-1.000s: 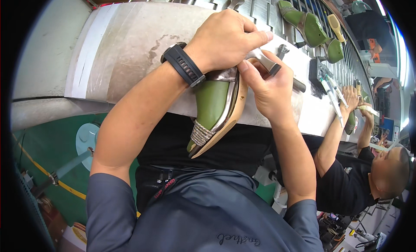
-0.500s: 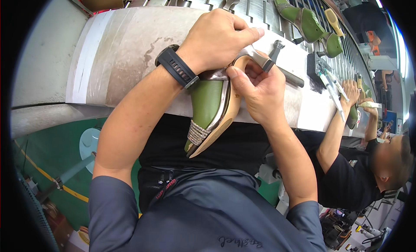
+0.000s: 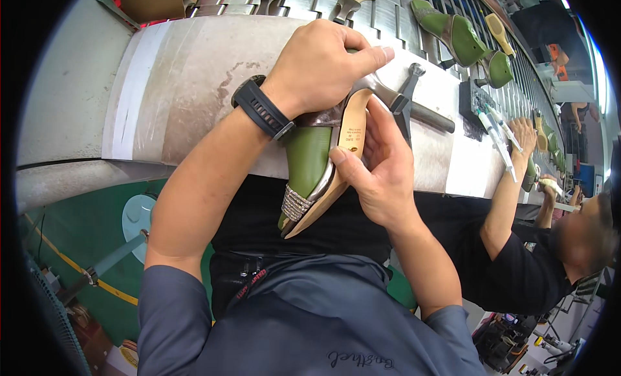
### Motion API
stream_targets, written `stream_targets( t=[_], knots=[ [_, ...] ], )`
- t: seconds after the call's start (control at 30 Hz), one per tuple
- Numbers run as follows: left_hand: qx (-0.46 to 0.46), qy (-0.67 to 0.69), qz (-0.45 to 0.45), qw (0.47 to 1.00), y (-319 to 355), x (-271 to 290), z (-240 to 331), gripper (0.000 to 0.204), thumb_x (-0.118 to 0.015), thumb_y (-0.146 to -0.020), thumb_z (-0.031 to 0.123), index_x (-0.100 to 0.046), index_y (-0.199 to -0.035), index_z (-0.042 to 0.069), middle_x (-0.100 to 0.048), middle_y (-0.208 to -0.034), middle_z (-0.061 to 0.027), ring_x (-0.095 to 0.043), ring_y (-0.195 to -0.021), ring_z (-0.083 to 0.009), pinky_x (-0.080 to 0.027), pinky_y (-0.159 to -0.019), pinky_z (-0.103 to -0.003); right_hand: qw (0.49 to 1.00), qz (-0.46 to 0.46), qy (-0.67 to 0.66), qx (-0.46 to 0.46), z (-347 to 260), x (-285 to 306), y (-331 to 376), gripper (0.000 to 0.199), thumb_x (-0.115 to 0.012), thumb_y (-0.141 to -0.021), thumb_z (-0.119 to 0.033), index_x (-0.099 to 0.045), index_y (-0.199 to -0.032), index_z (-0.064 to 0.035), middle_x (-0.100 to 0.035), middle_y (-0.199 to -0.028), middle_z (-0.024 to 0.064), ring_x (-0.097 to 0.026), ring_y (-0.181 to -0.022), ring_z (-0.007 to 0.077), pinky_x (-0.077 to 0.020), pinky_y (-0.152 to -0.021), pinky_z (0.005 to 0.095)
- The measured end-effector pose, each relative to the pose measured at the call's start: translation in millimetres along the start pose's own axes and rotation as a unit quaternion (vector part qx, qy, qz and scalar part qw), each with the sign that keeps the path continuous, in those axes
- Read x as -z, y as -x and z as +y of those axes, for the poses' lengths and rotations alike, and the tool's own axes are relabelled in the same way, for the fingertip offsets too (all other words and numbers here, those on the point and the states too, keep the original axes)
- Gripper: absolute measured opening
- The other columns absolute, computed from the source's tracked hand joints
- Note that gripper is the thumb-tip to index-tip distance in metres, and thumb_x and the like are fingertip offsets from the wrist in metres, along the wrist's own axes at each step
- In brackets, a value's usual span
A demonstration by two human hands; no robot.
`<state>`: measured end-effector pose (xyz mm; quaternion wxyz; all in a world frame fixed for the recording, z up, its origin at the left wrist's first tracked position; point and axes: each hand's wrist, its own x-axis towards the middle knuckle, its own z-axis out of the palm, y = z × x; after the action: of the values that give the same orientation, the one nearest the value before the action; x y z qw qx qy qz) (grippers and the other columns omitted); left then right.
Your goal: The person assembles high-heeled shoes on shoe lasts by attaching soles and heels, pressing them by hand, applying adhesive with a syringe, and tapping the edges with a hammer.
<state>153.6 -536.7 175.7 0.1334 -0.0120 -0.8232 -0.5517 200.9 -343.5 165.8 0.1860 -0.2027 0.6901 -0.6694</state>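
A green high-heeled shoe, with silver trim, a rhinestone band and a pale beige sole, hangs toe down over the bench's near edge. My left hand, its wrist in a black watch, wraps around the heel end; most of its fingers are hidden behind the hand. My right hand grips the sole side, thumb pressed on the beige sole and fingers behind the edge. The shoe's silver heel points right, its dark tip close to a hammer-like metal tool lying on the bench.
The pale bench top stretches left. Behind it runs a slatted metal conveyor carrying other green shoes. A dark block and slim white tubes sit at right, near a co-worker's hand.
My right hand has slid down along the sole toward the toe, uncovering more of the beige sole. My left hand stays at the heel end. The shoe has turned slightly.
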Motion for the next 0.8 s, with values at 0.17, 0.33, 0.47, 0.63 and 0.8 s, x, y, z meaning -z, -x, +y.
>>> stream_targets(
  t=[0.17, 0.33, 0.47, 0.63, 0.8],
  knots=[
    [-0.054, 0.049, -0.070, 0.995, 16, 27, -7, 0.036, -0.078, -0.097, 0.034, -0.075, -0.110, 0.001, -0.074, -0.099, -0.0050, -0.067, -0.090, -0.0110, -0.054, -0.082, -0.029, 1.000, -0.019, 0.009, -0.020, -20, 0, -36, 0.066, -0.087, -0.089, -0.019, -0.057, -0.142, 0.0078, -0.075, -0.115, 0.0156, -0.074, -0.105, 0.0246, -0.0588, -0.095, 0.0367],
    [-0.062, 0.124, 0.194, 0.971, 76, 60, -29, 0.057, -0.088, -0.089, 0.038, -0.062, -0.123, 0.001, -0.066, -0.111, -0.0064, -0.063, -0.104, -0.0145, -0.053, -0.093, -0.032, 0.943, -0.030, 0.313, 0.109, -46, 2, -60, 0.060, -0.090, -0.083, -0.038, -0.072, -0.121, 0.0050, -0.076, -0.108, 0.0204, -0.075, -0.098, 0.0332, -0.0590, -0.088, 0.0420],
    [-0.099, -0.051, 0.164, 0.980, 151, 58, -5, 0.068, -0.100, -0.068, 0.018, -0.062, -0.123, 0.004, -0.060, -0.118, -0.0104, -0.064, -0.109, -0.0253, -0.052, -0.100, -0.037, 0.849, -0.091, 0.418, 0.311, -51, 20, -63, 0.065, -0.091, -0.077, -0.039, -0.071, -0.125, -0.0001, -0.071, -0.125, 0.0183, -0.066, -0.115, 0.0374, -0.0512, -0.102, 0.0479],
    [-0.079, -0.137, 0.102, 0.982, 157, 44, 12, 0.078, -0.098, -0.073, 0.031, -0.063, -0.137, 0.003, -0.060, -0.139, -0.0171, -0.065, -0.122, -0.0310, -0.052, -0.104, -0.041, 0.814, -0.180, 0.445, 0.328, -49, 25, -61, 0.073, -0.092, -0.069, -0.044, -0.070, -0.128, -0.0065, -0.068, -0.132, 0.0143, -0.063, -0.122, 0.0345, -0.0455, -0.110, 0.0537],
    [-0.150, -0.230, 0.052, 0.960, 151, 46, 13, 0.068, -0.091, -0.082, 0.032, -0.066, -0.139, 0.002, -0.066, -0.143, -0.0210, -0.067, -0.128, -0.0363, -0.052, -0.105, -0.042, 0.805, -0.164, 0.444, 0.357, -37, 16, -61, 0.075, -0.093, -0.065, -0.048, -0.071, -0.125, -0.0084, -0.070, -0.129, 0.0109, -0.065, -0.118, 0.0319, -0.0444, -0.110, 0.0577]
  ],
)
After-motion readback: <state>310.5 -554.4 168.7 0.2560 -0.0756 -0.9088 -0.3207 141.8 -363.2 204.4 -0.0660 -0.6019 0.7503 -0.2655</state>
